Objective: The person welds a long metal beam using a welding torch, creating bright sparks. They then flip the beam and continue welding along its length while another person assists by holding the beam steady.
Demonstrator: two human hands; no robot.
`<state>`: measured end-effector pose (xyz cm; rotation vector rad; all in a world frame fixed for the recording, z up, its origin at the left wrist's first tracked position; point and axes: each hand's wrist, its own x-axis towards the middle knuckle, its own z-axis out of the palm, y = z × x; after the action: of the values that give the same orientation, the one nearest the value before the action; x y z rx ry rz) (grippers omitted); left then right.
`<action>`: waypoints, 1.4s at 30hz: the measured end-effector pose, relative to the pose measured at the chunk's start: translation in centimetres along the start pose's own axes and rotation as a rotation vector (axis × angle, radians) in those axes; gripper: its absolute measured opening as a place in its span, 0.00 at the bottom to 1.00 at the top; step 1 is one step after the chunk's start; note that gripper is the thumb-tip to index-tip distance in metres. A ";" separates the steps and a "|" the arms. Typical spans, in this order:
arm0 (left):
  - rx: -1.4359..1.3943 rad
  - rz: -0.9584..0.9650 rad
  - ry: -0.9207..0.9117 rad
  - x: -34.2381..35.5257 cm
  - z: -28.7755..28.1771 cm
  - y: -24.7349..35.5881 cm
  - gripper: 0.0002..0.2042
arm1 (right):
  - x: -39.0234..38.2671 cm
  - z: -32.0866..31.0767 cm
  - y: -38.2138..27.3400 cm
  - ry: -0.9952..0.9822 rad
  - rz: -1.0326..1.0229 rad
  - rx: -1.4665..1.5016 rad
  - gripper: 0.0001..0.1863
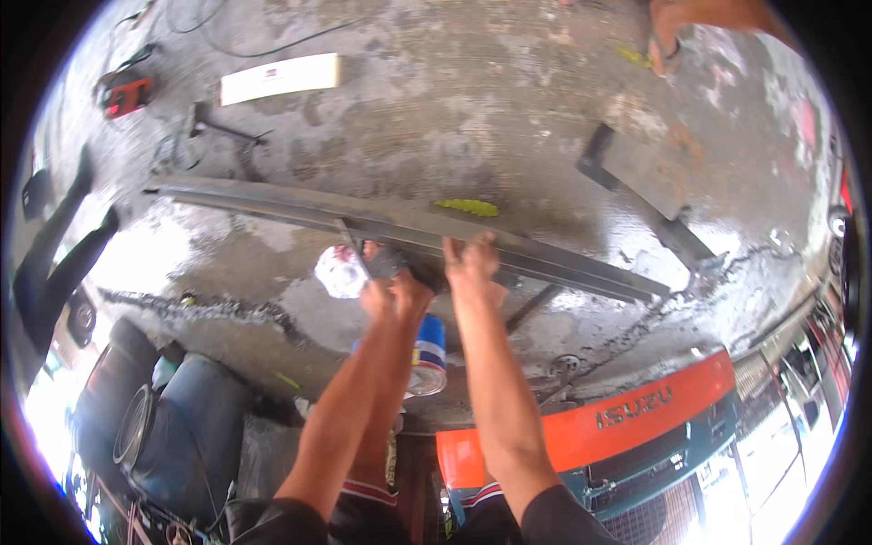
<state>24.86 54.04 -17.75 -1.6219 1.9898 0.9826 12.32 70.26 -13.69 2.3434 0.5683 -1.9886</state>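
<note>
A long grey metal bar (545,256) with a channelled profile lies slanted across the concrete in front of me, its left end farther away. My left hand (389,292) is closed around a narrow flat metal strip (352,241), whose far end reaches the bar's near side. On the bar's near edge, right of the middle, my right hand (472,263) grips it, fingers slightly blurred. Just left of my left hand sits a crumpled white bag or cloth (341,272) with reddish marks. A dark-strapped foot partly shows beside that hand. Below it stands a blue-and-white can (429,354), partly covered by my forearm.
Beyond the bar lie a white curved panel (280,78), a red-and-black tool (125,94) and a dark cable. Dark metal pieces (645,173) rest at right. Blue drums (186,436) stand near left; an orange panel (590,418) is near right. Someone's foot (665,54) shows at far right.
</note>
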 end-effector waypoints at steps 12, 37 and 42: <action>-0.343 -0.277 -0.002 1.6 3.2 7.9 0.06 | 7.3 7.5 0.1 0.005 -0.113 -0.072 0.24; 0.180 -0.340 0.010 2.9 7.4 14.5 0.18 | 9.1 1.7 -10.9 -0.472 -0.343 -1.050 0.16; -0.310 -0.364 -0.249 3.2 5.7 12.7 0.21 | 8.5 -4.5 -14.6 -0.494 -0.368 -1.183 0.17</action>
<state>11.09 57.09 -20.34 -1.8302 1.3679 1.3145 13.51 87.25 -17.81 1.0571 1.6001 -1.4846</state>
